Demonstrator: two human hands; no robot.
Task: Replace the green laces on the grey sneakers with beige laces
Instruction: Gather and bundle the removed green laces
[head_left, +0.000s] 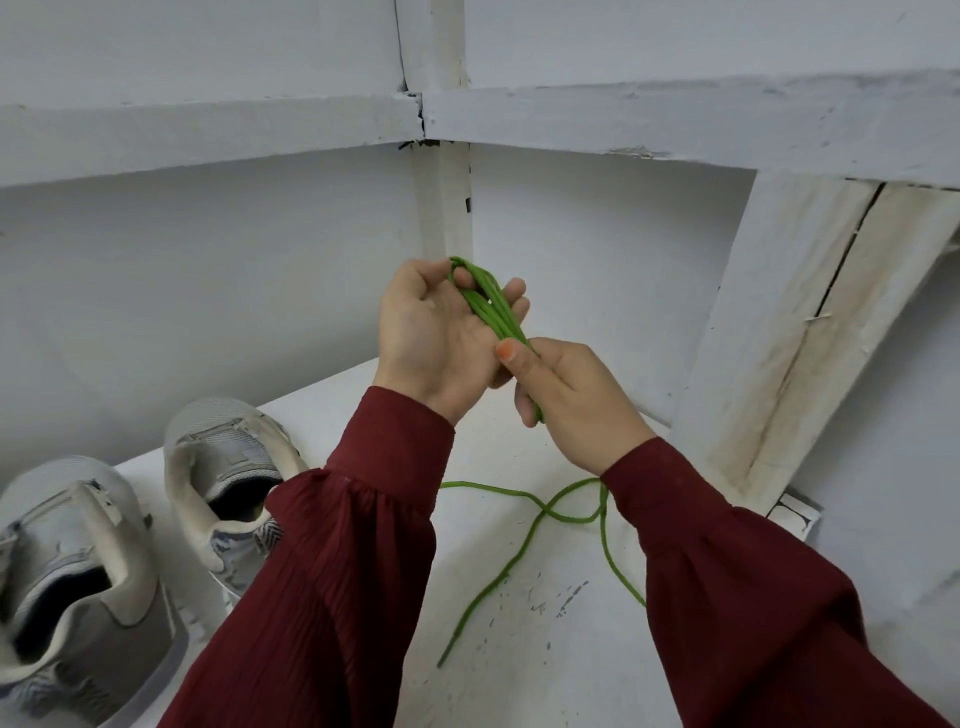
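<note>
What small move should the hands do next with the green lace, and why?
Probably wind another loop: the left hand holds the green lace bundle, the right hand pinches its lower end, and loose green lace lies on the table.

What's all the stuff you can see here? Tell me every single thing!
sneakers: two, grey, side by side at the left of the surface; no laces visible in them
green lace bundle: one, green, looped between the two hands
loose green lace: one strand, green, lying on the surface under the right sleeve; cannot tell if it joins the bundle
surface: one, white with dark specks, under the sneakers
walls: white, behind
beam: one, stained off-white, slanting at the right
sleeves: two, dark red, on both arms
left hand: holds the bundle
right hand: pinches the bundle's lower end
</note>
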